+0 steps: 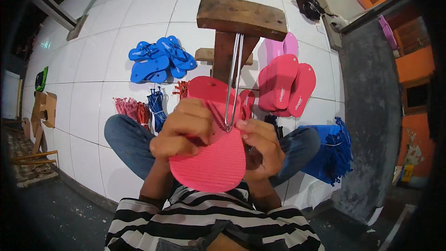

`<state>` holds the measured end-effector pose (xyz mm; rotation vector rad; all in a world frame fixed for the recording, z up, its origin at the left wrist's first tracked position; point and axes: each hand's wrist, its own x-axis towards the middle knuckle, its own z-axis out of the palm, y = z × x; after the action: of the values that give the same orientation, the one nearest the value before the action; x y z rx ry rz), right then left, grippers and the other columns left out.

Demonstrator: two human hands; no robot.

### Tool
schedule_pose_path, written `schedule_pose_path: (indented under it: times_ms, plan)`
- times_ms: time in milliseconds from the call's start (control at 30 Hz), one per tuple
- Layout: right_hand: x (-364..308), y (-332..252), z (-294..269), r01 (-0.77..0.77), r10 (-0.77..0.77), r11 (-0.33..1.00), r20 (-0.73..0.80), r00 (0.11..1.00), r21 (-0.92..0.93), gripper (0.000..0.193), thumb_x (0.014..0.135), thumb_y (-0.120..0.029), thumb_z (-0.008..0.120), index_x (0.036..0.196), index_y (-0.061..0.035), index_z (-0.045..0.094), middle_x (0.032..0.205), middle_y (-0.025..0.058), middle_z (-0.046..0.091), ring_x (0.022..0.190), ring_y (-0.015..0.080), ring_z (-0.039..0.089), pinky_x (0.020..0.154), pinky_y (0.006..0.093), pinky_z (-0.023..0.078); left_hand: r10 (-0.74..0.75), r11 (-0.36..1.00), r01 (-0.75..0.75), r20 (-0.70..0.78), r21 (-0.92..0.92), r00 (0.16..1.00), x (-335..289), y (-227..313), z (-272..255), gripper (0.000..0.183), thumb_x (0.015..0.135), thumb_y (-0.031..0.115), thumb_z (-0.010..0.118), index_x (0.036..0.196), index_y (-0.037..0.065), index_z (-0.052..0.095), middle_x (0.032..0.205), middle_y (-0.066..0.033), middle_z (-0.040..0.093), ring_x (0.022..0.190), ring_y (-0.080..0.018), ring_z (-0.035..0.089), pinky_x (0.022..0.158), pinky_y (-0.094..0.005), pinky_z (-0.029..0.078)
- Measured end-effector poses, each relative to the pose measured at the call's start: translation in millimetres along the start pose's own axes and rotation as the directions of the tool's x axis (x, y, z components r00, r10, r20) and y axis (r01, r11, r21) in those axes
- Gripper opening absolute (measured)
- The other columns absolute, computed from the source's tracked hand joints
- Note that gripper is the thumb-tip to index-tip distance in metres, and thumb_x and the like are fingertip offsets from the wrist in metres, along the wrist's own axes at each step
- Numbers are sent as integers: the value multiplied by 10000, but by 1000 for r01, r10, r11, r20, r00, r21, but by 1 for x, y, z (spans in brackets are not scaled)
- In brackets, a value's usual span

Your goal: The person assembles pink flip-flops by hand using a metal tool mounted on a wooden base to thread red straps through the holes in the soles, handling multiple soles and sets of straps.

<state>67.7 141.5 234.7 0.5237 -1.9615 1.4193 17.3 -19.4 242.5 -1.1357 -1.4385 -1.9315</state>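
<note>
The left hand (186, 123) has its grip curled tight over the left side of a red-pink sandal sole (209, 169), holding it. The right hand (262, 148) is bent at the sole's right edge, with its fingertips beside the tip of a bent metal rod (230, 118); I cannot tell how firmly its grip has hold of anything. The sole is tilted in front of the person's striped shirt (209, 209), between the knees. The rod slants up to a wooden stand (241, 17) on the white tile floor (88, 135). Beyond the left knee lie a bundle of pink straps (125, 106) and one of dark blue straps (158, 109). Farther off are blue flip-flops (151, 67); right of the stand, stacked red soles (281, 83) lie near pink soles (290, 44). A blue heap of straps (332, 148) lies beside the right knee.
</note>
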Motion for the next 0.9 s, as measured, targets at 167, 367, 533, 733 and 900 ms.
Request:
schedule_pose_path:
  times_ms: [167,367,533,733,900]
  plan:
    - [-8,9,5,29,-29,1000,-5,1000,11,290,723,11,771,956,-10,600,1008,145,676,899,284,658,738,334,552,79,992,-57,-198,114,977,-19,-6,12,250,786,328,560,792,104,448,662,-125,584,580,-275,542,549,-386,413]
    - [-7,13,5,29,-30,1000,-8,1000,-8,289,716,28,766,948,-16,599,1017,143,675,894,283,658,741,339,554,-21,998,30,-154,55,988,-15,-6,5,227,845,301,525,788,106,424,723,-137,576,666,-287,567,568,-400,439]
    - [1,11,5,62,-62,998,-19,998,-17,318,695,52,765,958,-18,600,1012,139,675,884,278,658,736,336,549,13,997,3,-195,81,981,-10,-6,11,236,846,241,603,868,104,412,777,-140,556,698,-283,564,584,-397,457]
    - [5,-8,-5,-132,131,991,27,991,7,307,686,48,771,946,-6,616,1009,152,669,843,268,652,710,336,520,-370,902,418,-302,110,878,2,24,28,481,773,129,755,1083,46,396,993,-141,493,858,-237,551,739,-336,468]
    - [13,-17,-2,-202,201,976,-22,979,-81,262,706,47,747,923,6,604,910,133,642,784,256,634,692,326,498,-569,780,620,-316,85,759,24,27,32,597,735,78,786,1199,-3,420,1134,-125,424,1027,-196,509,870,-309,448]
